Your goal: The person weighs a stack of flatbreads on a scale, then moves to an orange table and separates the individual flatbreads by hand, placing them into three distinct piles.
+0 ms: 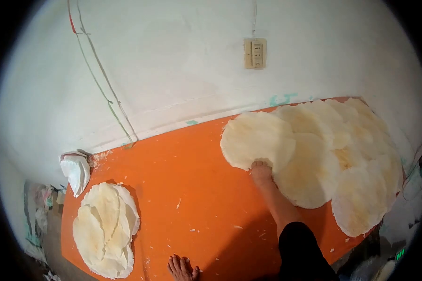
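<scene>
Thin, round, pale flatbread sheets (309,173) overlap across the right part of an orange table (187,187). My right hand (261,171) is at the lower edge of the leftmost sheet (253,136), its fingers bent and pressed together on that edge; the fingertips are partly hidden. My left hand (183,269) rests near the table's front edge with its fingers spread, holding nothing. To its left lies a pile of folded, overlapping sheets (105,229).
A folded white bag or cloth (76,172) sits at the table's back left corner. Behind the table rises a white wall with a socket (255,54) and hanging cords (98,79). Small pale crumbs dot the tabletop.
</scene>
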Demonstrator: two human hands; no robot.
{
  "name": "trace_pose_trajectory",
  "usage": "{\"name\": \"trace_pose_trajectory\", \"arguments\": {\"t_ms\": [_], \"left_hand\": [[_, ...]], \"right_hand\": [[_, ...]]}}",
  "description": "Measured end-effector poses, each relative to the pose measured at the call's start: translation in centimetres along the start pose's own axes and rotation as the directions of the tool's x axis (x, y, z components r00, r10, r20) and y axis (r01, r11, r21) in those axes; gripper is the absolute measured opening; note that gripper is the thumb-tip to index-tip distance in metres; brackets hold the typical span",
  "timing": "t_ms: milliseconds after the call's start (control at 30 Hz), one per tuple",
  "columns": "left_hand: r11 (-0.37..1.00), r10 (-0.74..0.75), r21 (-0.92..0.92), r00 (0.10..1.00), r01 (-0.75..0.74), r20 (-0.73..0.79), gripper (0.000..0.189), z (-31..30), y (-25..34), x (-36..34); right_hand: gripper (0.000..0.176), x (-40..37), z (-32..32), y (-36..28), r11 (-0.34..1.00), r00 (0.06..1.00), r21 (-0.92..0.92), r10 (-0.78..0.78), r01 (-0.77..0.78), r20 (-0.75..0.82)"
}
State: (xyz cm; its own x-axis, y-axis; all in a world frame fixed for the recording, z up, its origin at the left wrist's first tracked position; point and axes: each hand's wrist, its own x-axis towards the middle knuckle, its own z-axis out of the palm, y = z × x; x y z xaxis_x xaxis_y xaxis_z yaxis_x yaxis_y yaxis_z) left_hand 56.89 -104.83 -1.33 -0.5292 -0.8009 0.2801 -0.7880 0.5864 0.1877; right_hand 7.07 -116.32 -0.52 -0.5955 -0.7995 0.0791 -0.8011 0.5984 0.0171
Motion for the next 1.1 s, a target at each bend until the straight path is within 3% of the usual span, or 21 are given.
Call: {"name": "trace_pose_trajectory", "arguments": {"t_ms": [133,200,267,333,400,467,567,633,667,700,733,800,833,933,1033,1100], "left_hand": [[0.999,-0.048,0.003,0.996,0.048,0.070,0.062,-1.0,0.8,0.1],[1.000,-0.017,-0.011,1.000,0.017,0.013,0.059,-1.5,1.2,0.7],[0.999,-0.038,-0.015,0.999,0.038,0.024,0.058,-1.8,1.4,0.5],[0.994,-0.108,0.001,0.988,0.109,0.106,0.062,-0.6,0.5,0.3],[0.992,-0.097,-0.073,0.994,0.101,0.056,0.056,-0.1,-0.1,0.0],[0.984,-0.107,-0.135,0.993,0.113,0.047,0.052,-0.4,-0.5,-0.3],[0.906,-0.153,-0.396,0.988,0.150,0.026,0.048,-1.0,-1.7,-0.4],[0.471,-0.332,-0.811,0.922,0.346,0.201,0.048,-3.1,-2.5,-0.2],[0.099,-0.387,-0.909,0.858,0.404,0.339,0.048,-4.9,-3.1,0.4],[-0.288,-0.389,-0.878,0.791,0.383,0.472,0.048,-7.2,-3.6,1.3],[-0.628,-0.337,-0.722,0.735,0.290,0.588,0.048,-8.6,-4.4,1.3],[-0.591,-0.243,-0.686,0.716,0.426,0.654,0.046,-6.3,-8.3,0.1],[-0.560,-0.189,-0.665,0.706,0.494,0.683,0.046,-6.0,-9.6,-0.1],[-0.698,-0.135,-0.537,0.649,0.474,0.749,0.031,-6.7,-9.5,-0.6],[-0.534,-0.101,-0.636,0.705,0.556,0.702,0.027,-7.5,-8.6,-0.6],[-0.318,-0.043,-0.682,0.708,0.659,0.705,0.025,-6.0,-8.9,-0.9]], "right_hand": [[0.020,-0.4,-1.5,0.1,0.978,0.997,0.196,-0.072,0.072,-0.009],[0.018,-0.9,-1.1,-1.2,0.949,0.993,0.294,-0.118,0.111,0.009],[0.018,-4.7,-6.1,-4.6,0.967,0.942,0.239,-0.156,0.085,0.298],[0.016,-8.7,-6.9,-7.4,0.928,0.919,0.357,-0.230,0.108,0.321],[0.015,-12.8,-2.8,-9.6,0.797,0.852,0.367,-0.523,0.480,0.023],[0.014,-16.9,-1.5,-11.8,0.663,0.773,0.476,-0.632,0.577,-0.056],[0.018,-24.5,-4.9,-16.0,0.557,0.776,0.794,-0.604,0.245,0.184],[0.023,-29.7,-8.2,-18.8,0.468,0.727,0.882,-0.586,-0.057,0.358],[0.026,-31.7,-9.7,-19.7,0.425,0.682,0.882,-0.585,-0.203,0.439],[0.028,-33.3,-11.2,-20.5,0.422,0.687,0.905,-0.640,-0.060,0.344],[0.028,-34.7,-11.2,-21.3,0.395,0.677,0.919,-0.672,-0.014,0.300],[0.029,-37.0,-11.0,-22.6,0.324,0.659,0.943,-0.727,0.081,0.193],[0.031,-36.8,-11.9,-22.9,0.479,0.505,0.877,-0.768,0.043,0.394],[0.048,-39.0,-11.6,-24.2,0.381,0.690,0.924,-0.678,0.036,0.253],[0.064,-38.6,-13.7,-26.5,0.408,0.777,0.913,-0.579,0.016,0.245],[0.054,-38.8,-13.8,-27.5,0.423,0.845,0.906,-0.482,-0.007,0.231]]}}
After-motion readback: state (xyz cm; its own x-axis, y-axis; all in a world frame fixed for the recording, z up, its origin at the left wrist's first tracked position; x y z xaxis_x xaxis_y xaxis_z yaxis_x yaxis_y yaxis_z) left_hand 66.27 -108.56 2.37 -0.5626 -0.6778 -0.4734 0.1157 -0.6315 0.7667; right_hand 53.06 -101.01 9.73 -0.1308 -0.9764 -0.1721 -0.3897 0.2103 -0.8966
